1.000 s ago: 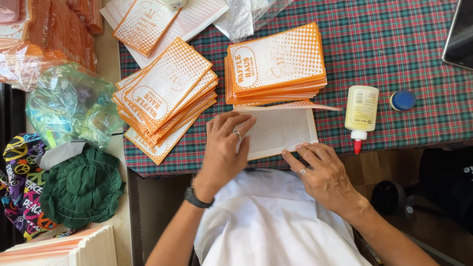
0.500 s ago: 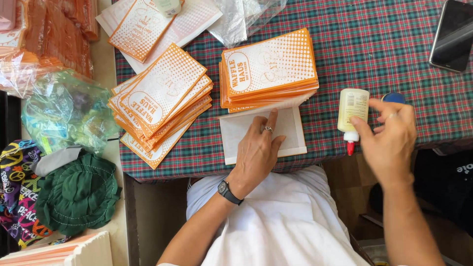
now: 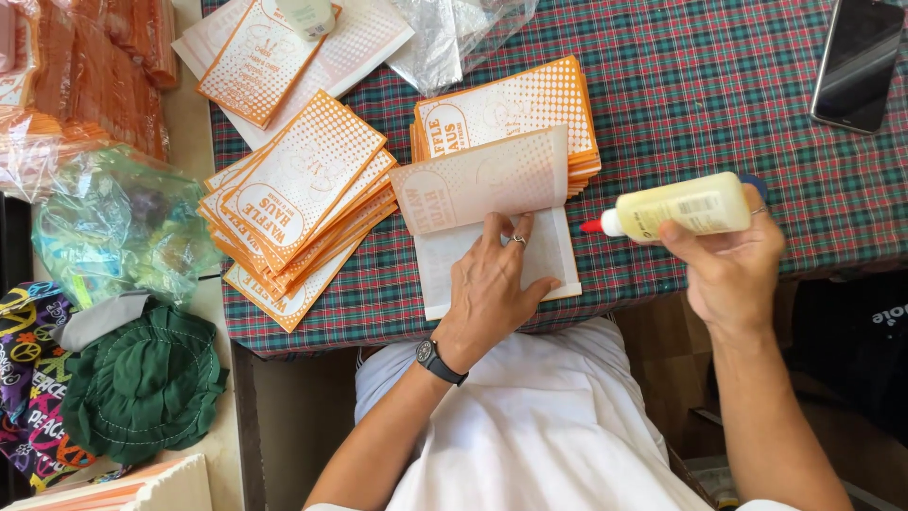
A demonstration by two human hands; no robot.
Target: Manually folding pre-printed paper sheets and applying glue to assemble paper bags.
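**A:** What was the person holding?

**B:** The right hand [image 3: 728, 265] was wrapped around a pale yellow plastic glue bottle with a red nozzle [image 3: 676, 206], held in the air just above the near edge of the table. The left hand [image 3: 492, 284] lay flat, fingers spread, on a white paper bag with orange dotted print [image 3: 492, 232]. The bag's upper flap was lifted and curled back, showing its faint orange underside.

**A:** Where did the bag sit?

**B:** It was at the table's near edge, straight in front of the person, touching a neat stack of orange-and-white printed paper bags [image 3: 511, 118] behind it. The glue bottle was just right of it, close to but not touching it.

**A:** And the surface?

**B:** It was a table covered in a green and red plaid cloth [image 3: 709, 95]. A looser, fanned pile of the same orange printed bags [image 3: 298, 203] lay to the left. A black smartphone [image 3: 856, 61] rested at the far right corner, and crumpled clear plastic wrap [image 3: 454, 33] sat at the far edge. Off the table to the left were a green knitted hat [image 3: 142, 383] and a clear bag of greenish contents [image 3: 118, 232].

**A:** Which way did the bottle point?

**B:** It lay nearly on its side. Its long axis ran left to right, with the red nozzle aimed left toward the bag's open flap.
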